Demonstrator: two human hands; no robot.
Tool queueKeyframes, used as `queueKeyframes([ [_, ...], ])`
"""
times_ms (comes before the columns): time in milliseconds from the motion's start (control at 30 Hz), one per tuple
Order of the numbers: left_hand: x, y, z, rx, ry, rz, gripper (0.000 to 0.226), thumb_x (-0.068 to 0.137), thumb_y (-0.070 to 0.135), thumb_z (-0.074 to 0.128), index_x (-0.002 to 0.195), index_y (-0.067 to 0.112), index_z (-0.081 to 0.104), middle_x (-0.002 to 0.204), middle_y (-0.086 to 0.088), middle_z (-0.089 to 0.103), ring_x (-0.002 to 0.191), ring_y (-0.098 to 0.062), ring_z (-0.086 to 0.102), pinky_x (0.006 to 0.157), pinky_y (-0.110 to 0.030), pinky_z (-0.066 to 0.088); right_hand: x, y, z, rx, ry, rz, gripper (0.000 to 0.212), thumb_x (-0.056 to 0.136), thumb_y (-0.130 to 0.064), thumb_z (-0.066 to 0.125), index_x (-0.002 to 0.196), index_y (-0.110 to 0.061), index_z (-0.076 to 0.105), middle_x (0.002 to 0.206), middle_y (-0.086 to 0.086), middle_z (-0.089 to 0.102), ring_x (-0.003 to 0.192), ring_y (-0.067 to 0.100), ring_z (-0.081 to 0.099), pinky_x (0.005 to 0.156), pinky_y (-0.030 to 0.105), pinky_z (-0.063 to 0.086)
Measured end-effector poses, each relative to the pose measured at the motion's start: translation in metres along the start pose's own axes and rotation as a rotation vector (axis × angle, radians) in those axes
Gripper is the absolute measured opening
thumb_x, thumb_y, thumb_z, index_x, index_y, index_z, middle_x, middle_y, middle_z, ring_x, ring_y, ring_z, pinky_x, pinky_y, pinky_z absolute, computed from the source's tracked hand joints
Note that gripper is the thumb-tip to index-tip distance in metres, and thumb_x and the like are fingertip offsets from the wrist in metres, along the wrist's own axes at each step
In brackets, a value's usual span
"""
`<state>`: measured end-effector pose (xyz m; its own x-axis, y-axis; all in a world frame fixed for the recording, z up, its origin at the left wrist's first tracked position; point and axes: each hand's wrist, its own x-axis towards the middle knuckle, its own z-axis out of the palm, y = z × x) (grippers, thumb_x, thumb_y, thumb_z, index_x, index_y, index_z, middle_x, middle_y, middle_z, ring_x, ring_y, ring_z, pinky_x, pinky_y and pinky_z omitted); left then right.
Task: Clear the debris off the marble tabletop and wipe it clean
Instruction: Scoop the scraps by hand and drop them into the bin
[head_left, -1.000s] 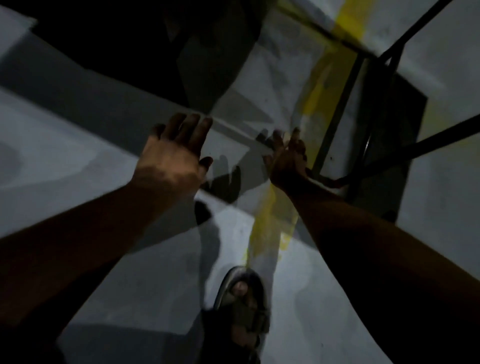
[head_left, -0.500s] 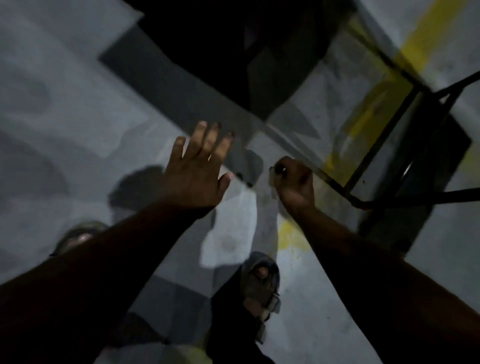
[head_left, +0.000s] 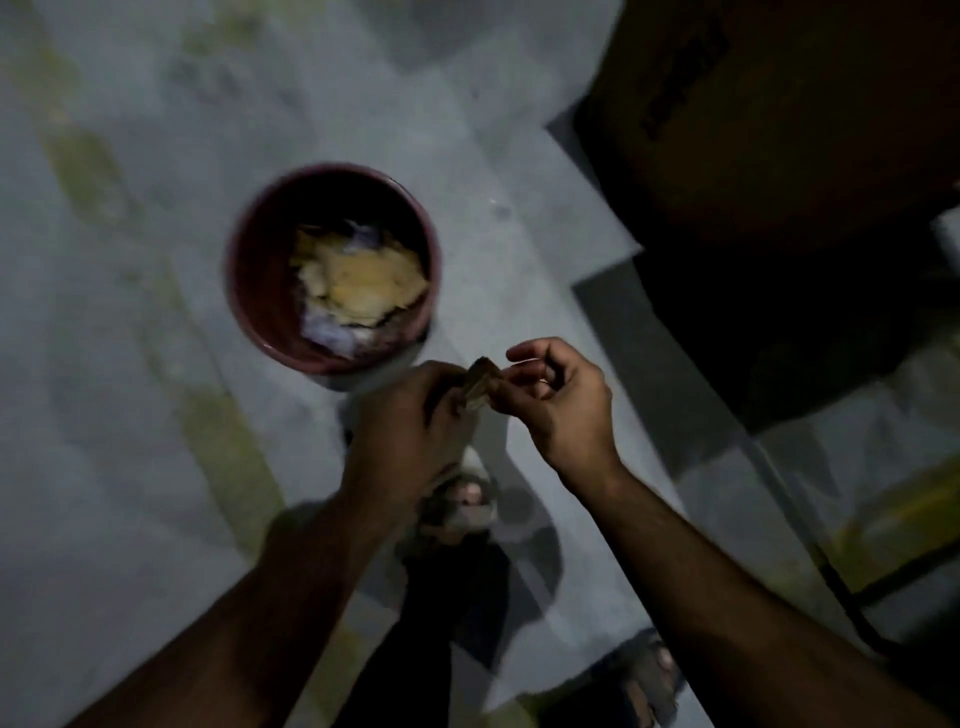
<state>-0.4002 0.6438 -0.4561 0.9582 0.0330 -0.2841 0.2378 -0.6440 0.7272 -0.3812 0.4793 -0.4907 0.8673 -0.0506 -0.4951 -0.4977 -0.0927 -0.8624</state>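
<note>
Both hands meet in the middle of the view, just right of and below a dark red bin (head_left: 244, 291) that stands on the grey floor. My left hand (head_left: 410, 421) grips a small brownish piece of debris (head_left: 479, 387) with curled fingers. My right hand (head_left: 558, 397) pinches the same piece from the right side, its other fingers curled. The bin holds crumpled yellowish and pale scraps (head_left: 358, 280). The marble tabletop is not visible in this dim, blurred view.
A large dark object (head_left: 779, 156) fills the upper right. A dark metal frame (head_left: 852, 597) runs along the lower right. My sandalled feet (head_left: 467, 504) stand on the grey floor below the hands. Faded yellow-green stripes cross the floor (head_left: 104, 415) on the left.
The view swung from the metal frame to the red bin. My left hand, spread open before, now grips a scrap, and the right hand came over to pinch it too.
</note>
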Motion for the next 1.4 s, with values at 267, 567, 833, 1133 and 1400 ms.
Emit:
queueKeyframes([
  [267, 0.085, -0.056, -0.073, -0.238, 0.193, -0.588, 0.025, 0.099, 0.021, 0.062, 0.124, 0.017, 0.067, 0.107, 0.002, 0.068, 0.106, -0.022, 0.067, 0.084, -0.031, 0.053, 0.054, -0.059, 0.109, -0.272, -0.101, 0.097, 0.038, 0.08, -0.019, 0.082, 0.112, -0.025, 0.064, 0.093, -0.01, 0.069, 0.096, 0.023, 0.07, 0.09, 0.043, 0.058],
  [567, 0.035, 0.027, -0.115, -0.072, 0.041, -0.349, 0.038, 0.103, 0.017, 0.056, 0.14, 0.01, 0.055, 0.134, -0.011, 0.062, 0.111, -0.01, 0.053, 0.081, -0.013, 0.036, -0.017, -0.138, 0.058, -0.653, -0.149, -0.17, 0.032, 0.091, -0.016, 0.069, 0.123, -0.012, 0.064, 0.119, 0.004, 0.068, 0.1, 0.017, 0.065, 0.082, 0.02, 0.045],
  [833, -0.041, 0.212, -0.21, 0.281, -0.081, 0.136, 0.057, 0.096, 0.045, 0.036, 0.134, 0.009, 0.056, 0.134, -0.016, 0.06, 0.124, -0.037, 0.051, 0.104, -0.05, 0.041, -0.163, -0.305, -0.027, -1.027, -0.169, -0.295, 0.052, 0.094, -0.035, 0.059, 0.142, -0.017, 0.052, 0.148, 0.009, 0.05, 0.138, 0.029, 0.041, 0.109, 0.046, 0.041],
  [1133, -0.113, 0.418, -0.211, 0.475, -0.297, 0.701, 0.053, 0.103, 0.042, 0.044, 0.152, 0.022, 0.039, 0.158, -0.002, 0.039, 0.148, -0.023, 0.026, 0.115, -0.048, 0.027, -0.321, -0.399, -0.166, -1.106, 0.464, -0.291, 0.059, 0.1, -0.05, 0.038, 0.149, -0.019, 0.047, 0.161, 0.009, 0.037, 0.152, 0.03, 0.028, 0.115, 0.051, 0.031],
  [1400, -0.162, 0.556, -0.076, 0.584, -0.534, 0.982, 0.061, 0.101, 0.049, 0.048, 0.155, 0.027, 0.032, 0.159, -0.004, 0.034, 0.145, -0.027, 0.026, 0.114, -0.047, 0.031, -0.407, -0.352, -0.327, -0.966, 0.819, -0.051, 0.052, 0.101, -0.045, 0.051, 0.148, -0.025, 0.04, 0.154, 0.01, 0.039, 0.137, 0.033, 0.037, 0.106, 0.049, 0.041],
])
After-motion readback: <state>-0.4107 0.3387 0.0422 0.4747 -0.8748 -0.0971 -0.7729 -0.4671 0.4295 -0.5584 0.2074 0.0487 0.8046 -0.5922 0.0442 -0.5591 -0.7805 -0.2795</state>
